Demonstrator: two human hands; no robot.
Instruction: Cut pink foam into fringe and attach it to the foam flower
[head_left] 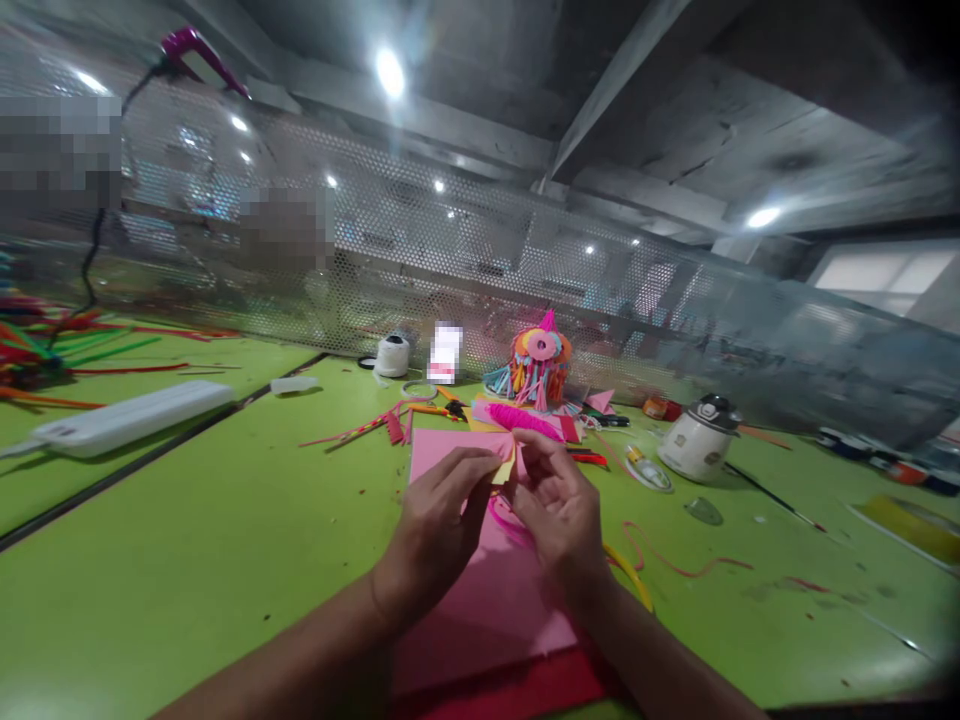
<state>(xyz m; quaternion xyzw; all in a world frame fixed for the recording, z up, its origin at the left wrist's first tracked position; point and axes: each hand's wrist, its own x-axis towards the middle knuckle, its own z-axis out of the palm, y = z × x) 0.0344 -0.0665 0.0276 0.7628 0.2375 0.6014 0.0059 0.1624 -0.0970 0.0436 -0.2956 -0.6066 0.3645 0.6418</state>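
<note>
My left hand (442,510) pinches a small folded piece of yellow and pink paper (505,470) between thumb and fingers. On the other side, my right hand (561,505) has its thumb and fingertips closed at the paper's edge. Both hands are above a pink sheet (480,620), which lies over a red sheet (510,690). A bright pink loop (508,522) shows below the fingers, partly hidden. Near the right wrist curves a yellow strip (630,575).
A fringed, colourful paper ornament (541,360) stands at the back, behind a magenta roll (521,420). A white kettle-shaped pot (697,440) is to the right. At left lie a white power strip (135,415) and pipe cleaners (30,350). A perforated screen (420,270) borders the table.
</note>
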